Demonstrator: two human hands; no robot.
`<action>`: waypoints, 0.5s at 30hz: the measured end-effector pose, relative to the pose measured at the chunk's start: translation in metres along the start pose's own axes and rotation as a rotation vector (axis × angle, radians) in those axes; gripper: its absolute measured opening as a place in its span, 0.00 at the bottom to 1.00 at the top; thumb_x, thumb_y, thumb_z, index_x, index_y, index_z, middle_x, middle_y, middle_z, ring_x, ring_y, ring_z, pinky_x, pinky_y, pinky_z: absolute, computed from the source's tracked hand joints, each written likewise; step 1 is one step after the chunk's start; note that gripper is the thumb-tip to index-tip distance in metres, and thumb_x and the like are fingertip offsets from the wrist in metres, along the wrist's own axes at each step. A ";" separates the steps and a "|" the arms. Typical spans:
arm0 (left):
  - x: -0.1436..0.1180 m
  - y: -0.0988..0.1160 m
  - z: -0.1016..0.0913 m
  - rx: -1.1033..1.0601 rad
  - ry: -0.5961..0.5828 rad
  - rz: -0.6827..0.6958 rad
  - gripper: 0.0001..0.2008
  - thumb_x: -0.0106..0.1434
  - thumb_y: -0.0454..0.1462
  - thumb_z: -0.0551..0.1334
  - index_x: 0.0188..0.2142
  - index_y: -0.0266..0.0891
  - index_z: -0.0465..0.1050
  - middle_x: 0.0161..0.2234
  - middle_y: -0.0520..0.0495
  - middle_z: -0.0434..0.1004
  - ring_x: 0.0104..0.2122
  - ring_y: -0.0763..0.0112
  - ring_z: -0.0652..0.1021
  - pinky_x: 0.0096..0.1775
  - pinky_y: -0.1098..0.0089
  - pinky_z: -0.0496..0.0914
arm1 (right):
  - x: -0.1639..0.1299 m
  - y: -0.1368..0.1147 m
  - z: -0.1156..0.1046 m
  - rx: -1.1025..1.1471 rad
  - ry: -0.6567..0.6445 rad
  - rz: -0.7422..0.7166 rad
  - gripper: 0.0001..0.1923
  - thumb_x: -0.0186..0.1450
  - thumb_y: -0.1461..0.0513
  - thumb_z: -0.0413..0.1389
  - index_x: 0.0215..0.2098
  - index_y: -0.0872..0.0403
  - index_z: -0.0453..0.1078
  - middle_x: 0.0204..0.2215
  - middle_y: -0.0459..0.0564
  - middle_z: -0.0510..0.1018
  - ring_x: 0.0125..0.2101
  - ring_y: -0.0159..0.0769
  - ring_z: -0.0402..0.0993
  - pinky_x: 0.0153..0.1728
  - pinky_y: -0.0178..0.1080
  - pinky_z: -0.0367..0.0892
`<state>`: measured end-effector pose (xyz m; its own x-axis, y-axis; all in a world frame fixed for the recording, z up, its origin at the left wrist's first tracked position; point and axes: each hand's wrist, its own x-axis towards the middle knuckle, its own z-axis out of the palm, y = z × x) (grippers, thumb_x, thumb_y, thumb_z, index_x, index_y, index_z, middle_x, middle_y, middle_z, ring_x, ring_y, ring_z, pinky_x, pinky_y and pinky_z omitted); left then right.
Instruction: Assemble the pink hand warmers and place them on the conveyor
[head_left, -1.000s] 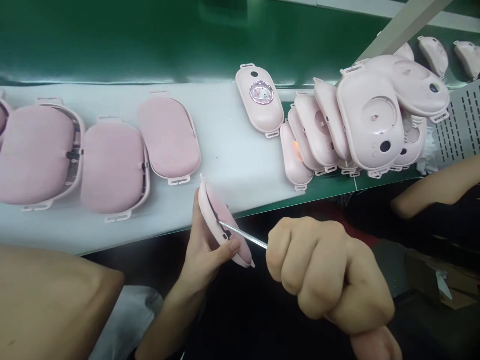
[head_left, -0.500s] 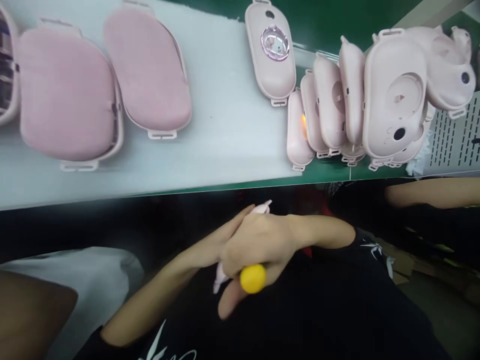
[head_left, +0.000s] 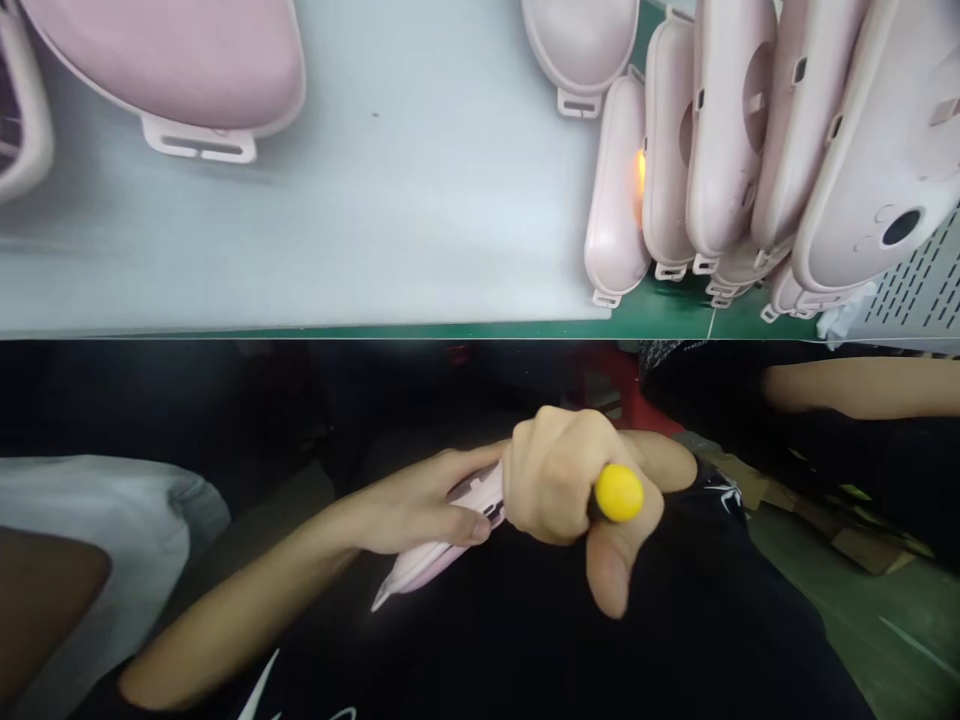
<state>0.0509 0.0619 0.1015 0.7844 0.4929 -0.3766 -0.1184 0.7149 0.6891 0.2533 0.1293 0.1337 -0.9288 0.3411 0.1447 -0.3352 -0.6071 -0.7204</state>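
1. Our left hand [head_left: 420,510] grips a pink plastic shell [head_left: 442,545] below the counter [head_left: 390,230] edge, over our lap, fingers wrapped around it.
2. Our right hand [head_left: 570,490] is fisted on a yellow-capped screwdriver [head_left: 619,492], pressed against the shell.
3. On the counter, a row of pink shells [head_left: 720,150] leans at right; a padded pink cover [head_left: 172,60] lies at left.
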 end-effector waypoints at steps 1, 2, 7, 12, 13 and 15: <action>-0.001 0.002 0.000 0.016 -0.069 -0.050 0.20 0.62 0.45 0.73 0.53 0.45 0.87 0.44 0.49 0.88 0.41 0.57 0.83 0.42 0.66 0.79 | -0.006 0.012 0.003 -0.018 -0.024 0.003 0.29 0.69 0.42 0.70 0.27 0.50 0.62 0.18 0.36 0.62 0.19 0.22 0.59 0.25 0.32 0.61; -0.002 0.003 0.000 0.026 -0.117 -0.087 0.23 0.63 0.43 0.72 0.57 0.46 0.86 0.45 0.49 0.88 0.41 0.58 0.82 0.40 0.68 0.77 | -0.011 0.026 0.007 -0.050 -0.067 0.029 0.32 0.67 0.39 0.70 0.26 0.50 0.61 0.18 0.36 0.61 0.19 0.21 0.57 0.25 0.32 0.60; -0.005 -0.007 -0.002 0.040 -0.110 -0.136 0.41 0.62 0.51 0.74 0.73 0.47 0.75 0.57 0.46 0.88 0.50 0.49 0.85 0.50 0.61 0.79 | -0.032 0.046 0.031 -0.226 -0.064 0.112 0.40 0.60 0.29 0.69 0.23 0.49 0.56 0.18 0.37 0.58 0.20 0.22 0.58 0.25 0.30 0.61; -0.006 -0.016 -0.003 0.014 -0.132 -0.174 0.46 0.60 0.57 0.75 0.74 0.48 0.73 0.52 0.47 0.90 0.44 0.51 0.85 0.40 0.66 0.77 | -0.030 -0.022 0.019 -0.069 -0.078 0.040 0.42 0.63 0.28 0.66 0.21 0.49 0.55 0.22 0.44 0.69 0.23 0.24 0.66 0.30 0.32 0.69; -0.006 -0.016 -0.003 0.007 -0.141 -0.184 0.46 0.60 0.57 0.75 0.74 0.49 0.73 0.50 0.48 0.90 0.42 0.53 0.85 0.39 0.67 0.77 | -0.025 -0.028 0.014 -0.032 -0.129 0.009 0.41 0.63 0.28 0.66 0.20 0.50 0.57 0.22 0.44 0.70 0.23 0.23 0.67 0.31 0.31 0.69; -0.006 -0.014 -0.002 -0.004 -0.154 -0.198 0.46 0.59 0.55 0.75 0.74 0.49 0.72 0.49 0.49 0.90 0.40 0.54 0.84 0.38 0.67 0.76 | -0.012 -0.025 0.004 -0.002 -0.342 -0.057 0.41 0.61 0.29 0.68 0.20 0.51 0.60 0.22 0.43 0.71 0.23 0.20 0.69 0.31 0.27 0.70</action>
<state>0.0469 0.0493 0.0929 0.8760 0.2618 -0.4050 0.0448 0.7921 0.6087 0.2719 0.1374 0.1531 -0.9080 0.1134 0.4034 -0.3877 -0.5926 -0.7061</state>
